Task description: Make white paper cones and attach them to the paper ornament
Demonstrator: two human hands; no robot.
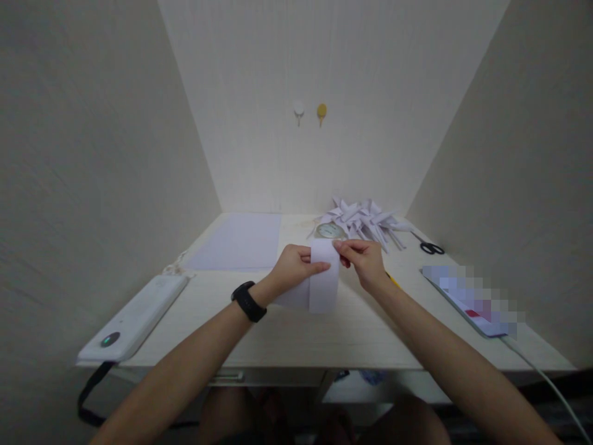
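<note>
Both of my hands hold one folded sheet of white paper (322,284) above the middle of the pale wooden desk (324,334). My left hand (291,267), with a black band on its wrist, pinches the paper's left side, thumb lying across the front. My right hand (365,261) pinches the upper right corner between thumb and fingers. The paper hangs down from the fingers, its lower edge close to the desktop.
A stack of white sheets (238,247) lies at the back left. A pile of folded paper shapes (364,219) and a round tape roll (330,231) sit behind my hands. Scissors (430,247) lie at the back right, a phone (467,300) on a cable at the right, a white device (139,315) at the left edge.
</note>
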